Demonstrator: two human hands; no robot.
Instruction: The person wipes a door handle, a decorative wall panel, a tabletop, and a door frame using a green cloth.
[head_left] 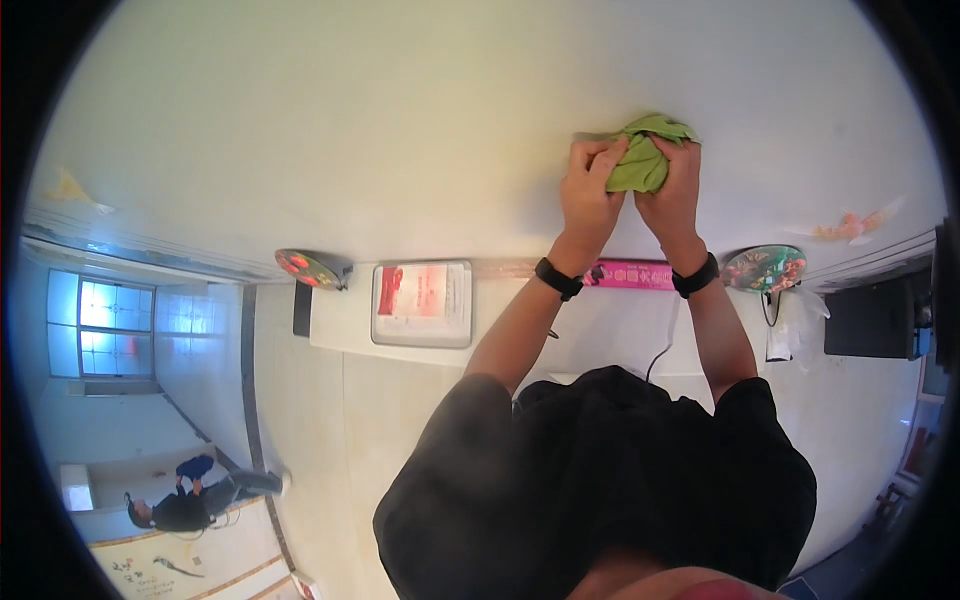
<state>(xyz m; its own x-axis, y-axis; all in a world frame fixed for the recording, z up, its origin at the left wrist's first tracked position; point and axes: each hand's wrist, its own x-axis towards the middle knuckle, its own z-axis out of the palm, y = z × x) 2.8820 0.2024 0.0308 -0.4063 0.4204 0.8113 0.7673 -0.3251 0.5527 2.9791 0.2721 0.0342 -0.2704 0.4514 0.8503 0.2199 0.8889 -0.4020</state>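
A bunched green cloth [640,172] lies against the broad pale wall [400,130], in front of my raised arms. My left hand [590,195] is closed on its left side, the fingers bent into the folds. From the right, my right hand [672,195] grips the same cloth, with some fingertips hidden in it. The two hands are close together with the cloth between them. Each wrist wears a black band.
Below my hands, a white table [345,325] holds a silver tray [423,340] with red-and-white printed matter, and a pink box [630,274]. Round colourful discs [312,268] stand at both sides. A plastic bag [800,330] and a black case [870,318] are right. Another person [190,505] is far left.
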